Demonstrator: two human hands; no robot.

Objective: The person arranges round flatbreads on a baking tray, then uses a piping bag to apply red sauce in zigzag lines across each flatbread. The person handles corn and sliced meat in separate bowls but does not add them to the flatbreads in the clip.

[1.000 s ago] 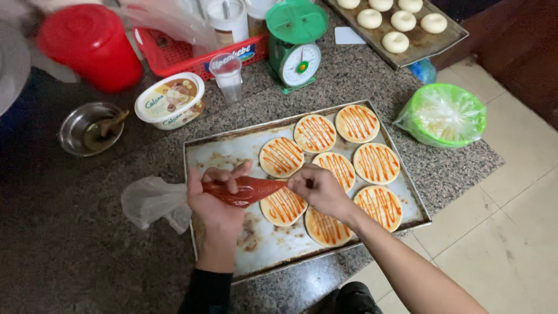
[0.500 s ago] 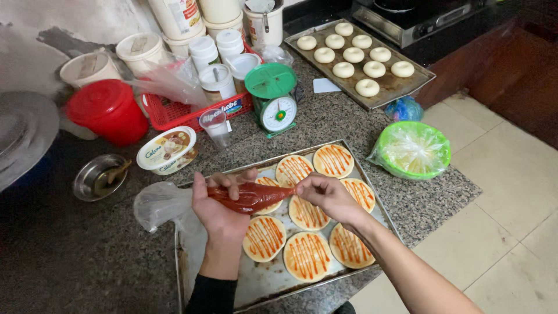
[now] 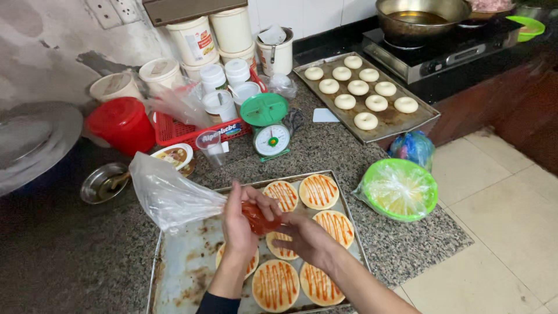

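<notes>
My left hand is closed around a clear plastic bag whose tip holds red sauce. The bag's loose upper part billows out to the left. My right hand pinches the red tip from the right. Both hands hover over a metal baking tray on the granite counter. On the tray lie several round flat dough discs striped with red and white sauce lines.
A second tray of plain dough rings sits at the back right. A green kitchen scale, a red bucket, a red basket, white tubs, a small metal bowl, a green film-covered bowl and a stove pan surround the tray.
The view has tilted up and back. My hands have lifted the sauce bag off the discs, and its loose end now stands up to the left. My right hand has closed in on the tip.
</notes>
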